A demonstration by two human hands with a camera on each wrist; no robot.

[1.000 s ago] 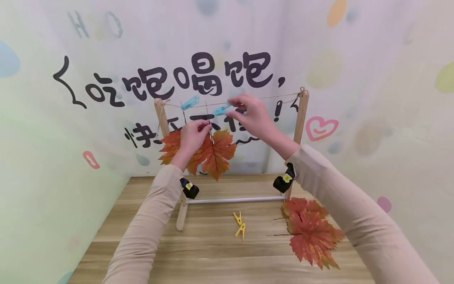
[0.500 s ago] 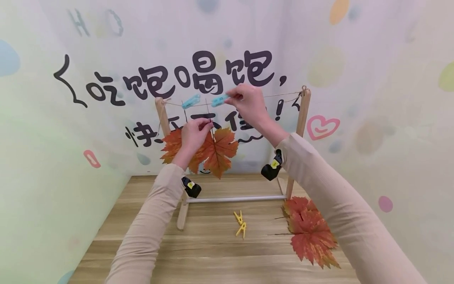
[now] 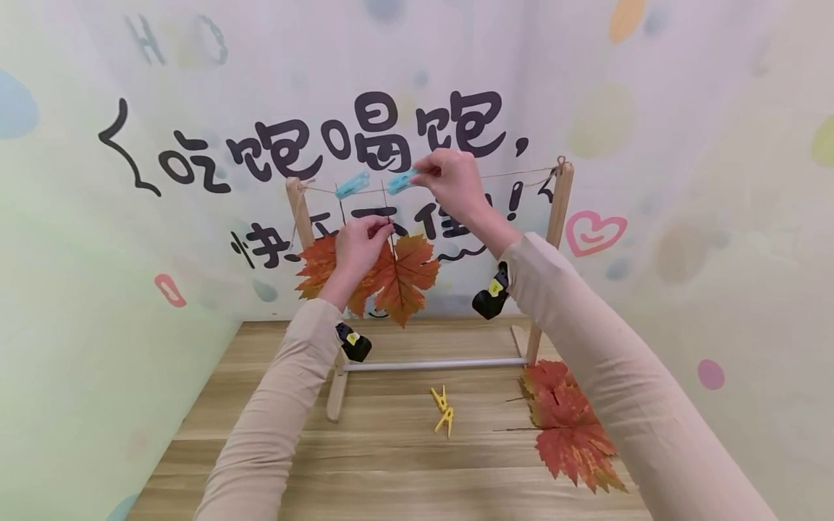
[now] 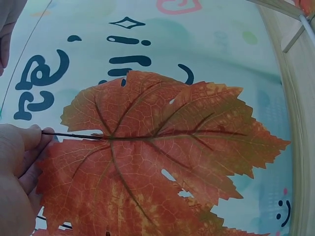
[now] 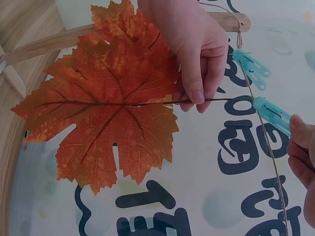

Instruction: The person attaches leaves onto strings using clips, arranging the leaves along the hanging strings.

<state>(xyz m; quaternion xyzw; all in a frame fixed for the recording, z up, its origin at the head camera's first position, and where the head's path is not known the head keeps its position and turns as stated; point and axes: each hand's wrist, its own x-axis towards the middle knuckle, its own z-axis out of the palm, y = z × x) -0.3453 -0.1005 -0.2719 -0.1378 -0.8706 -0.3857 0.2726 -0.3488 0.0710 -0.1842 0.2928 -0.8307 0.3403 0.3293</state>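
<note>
My left hand (image 3: 360, 246) pinches the thin dark stem of an orange-red artificial maple leaf (image 3: 405, 278), which hangs below the fingers. My right hand (image 3: 456, 184) pinches the tail end of a light-blue clothespin (image 3: 400, 181). In the right wrist view this clothespin (image 5: 273, 115) has its nose at the string (image 5: 268, 142), right where the stem's tip crosses it. To the left, a second blue clothespin (image 3: 352, 185) sits on the string above another maple leaf (image 3: 316, 264), partly hidden behind my left hand. The left wrist view shows the held leaf (image 4: 162, 142) large.
The string spans two wooden posts (image 3: 557, 210) joined low down by a white rod (image 3: 430, 364). Two yellow clothespins (image 3: 444, 421) lie on the wooden table (image 3: 391, 463). More red maple leaves (image 3: 573, 427) lie at right, partly under my right forearm. A printed wall stands behind.
My right hand has risen and shifted slightly left, bringing the blue clothespin from below the string up to it beside the stem. The left hand keeps its pinch with hardly any movement.
</note>
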